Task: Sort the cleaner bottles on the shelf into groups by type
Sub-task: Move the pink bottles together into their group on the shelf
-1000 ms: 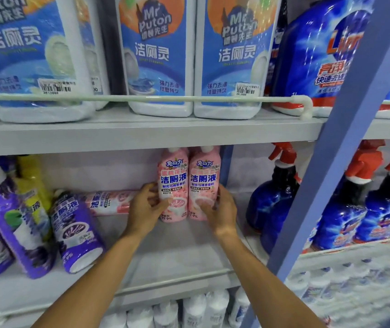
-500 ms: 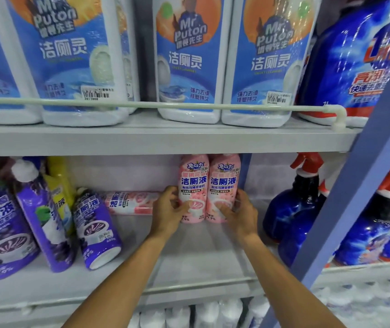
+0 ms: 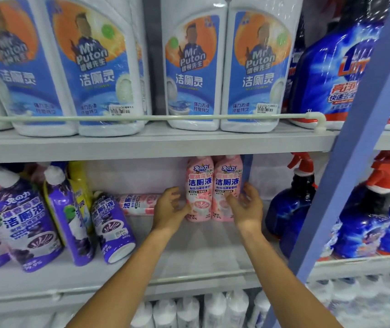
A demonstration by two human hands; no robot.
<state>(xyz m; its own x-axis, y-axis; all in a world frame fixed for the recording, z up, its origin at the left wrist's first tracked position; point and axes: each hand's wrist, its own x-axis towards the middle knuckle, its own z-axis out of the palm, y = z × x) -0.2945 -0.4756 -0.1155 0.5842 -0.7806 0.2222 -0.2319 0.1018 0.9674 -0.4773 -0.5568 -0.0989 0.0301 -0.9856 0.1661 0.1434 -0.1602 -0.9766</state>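
Observation:
Two pink cleaner bottles [image 3: 198, 188] [image 3: 227, 188] stand upright side by side at the back of the middle shelf [image 3: 189, 252]. My left hand [image 3: 169, 209] is at the left bottle's lower side, fingers apart, thumb touching it. My right hand [image 3: 246, 207] is at the right bottle's lower side, fingers spread, one finger across its front. A third pink bottle [image 3: 139, 204] lies on its side behind my left hand. Purple bottles [image 3: 23, 228] [image 3: 70, 221] [image 3: 113, 226] lean at the left, with a yellow bottle [image 3: 79, 185] behind them.
Blue spray bottles with red triggers [image 3: 291, 209] [image 3: 364, 221] fill the right. A blue upright post [image 3: 355, 138] crosses in front of them. Large white bottles [image 3: 194, 67] stand on the upper shelf behind a rail [image 3: 142, 118]. White bottles [image 3: 189, 311] sit on the shelf below.
Both hands pressed against the sides of the pink pair before; now their fingers have loosened and spread. The two bottles stay upright in the same spot.

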